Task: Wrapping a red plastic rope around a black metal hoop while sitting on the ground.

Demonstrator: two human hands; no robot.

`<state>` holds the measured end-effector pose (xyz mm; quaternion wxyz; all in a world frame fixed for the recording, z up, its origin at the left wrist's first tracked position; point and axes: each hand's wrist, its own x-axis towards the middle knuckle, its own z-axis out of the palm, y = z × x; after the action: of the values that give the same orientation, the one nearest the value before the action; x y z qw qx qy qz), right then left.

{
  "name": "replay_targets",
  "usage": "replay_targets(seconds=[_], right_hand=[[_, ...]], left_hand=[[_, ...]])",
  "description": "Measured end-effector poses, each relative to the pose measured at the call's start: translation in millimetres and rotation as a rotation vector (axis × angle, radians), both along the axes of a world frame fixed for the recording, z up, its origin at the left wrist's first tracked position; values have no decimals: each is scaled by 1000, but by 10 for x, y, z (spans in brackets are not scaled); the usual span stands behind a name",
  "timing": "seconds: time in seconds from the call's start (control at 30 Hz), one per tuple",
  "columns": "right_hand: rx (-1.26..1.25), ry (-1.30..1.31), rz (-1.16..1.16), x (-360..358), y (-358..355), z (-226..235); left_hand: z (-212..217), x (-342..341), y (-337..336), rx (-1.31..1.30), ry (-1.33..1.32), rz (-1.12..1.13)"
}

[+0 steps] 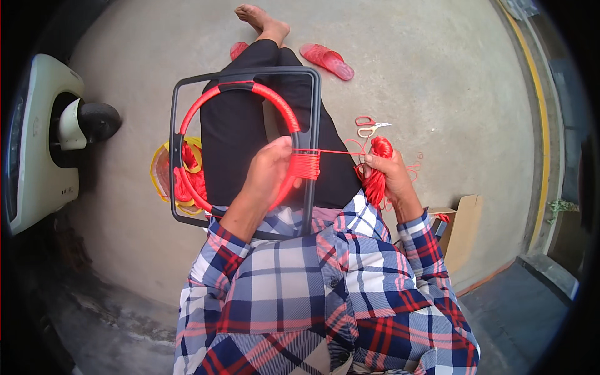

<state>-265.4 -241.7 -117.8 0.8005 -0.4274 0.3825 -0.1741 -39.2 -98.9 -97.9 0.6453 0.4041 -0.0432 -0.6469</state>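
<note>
A dark rectangular frame [245, 73] with a ring inside it rests over my lap. Red cord is wound round much of the ring [199, 107], and black stretches show between the wraps. My left hand [270, 169] is closed on the ring's right side, next to a band of cord wraps [305, 165] that joins ring and frame. From there one red strand [342, 152] runs taut to my right hand [389, 172]. That hand grips a bundle of red cord [375, 187], its looped top above my thumb.
Scissors [372, 127] with red and cream handles lie on the floor to the right, beside loose cord. A yellow-edged bag [164, 172] with red cord is at my left. Further out are a red slipper [327, 60], a cardboard box [461, 231] and a white wheeled vehicle [44, 144].
</note>
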Motion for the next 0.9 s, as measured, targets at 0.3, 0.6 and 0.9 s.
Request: replay_targets(seconds=[0.3, 0.6, 0.9], right_hand=[[-48, 136, -97, -79, 308, 137], [-519, 337, 43, 5, -102, -239], [-1639, 200, 724, 1156, -4, 543]], left_hand=[[-18, 37, 76, 61, 81, -16], [-118, 13, 64, 92, 137, -45], [18, -146, 17, 8, -470, 316]])
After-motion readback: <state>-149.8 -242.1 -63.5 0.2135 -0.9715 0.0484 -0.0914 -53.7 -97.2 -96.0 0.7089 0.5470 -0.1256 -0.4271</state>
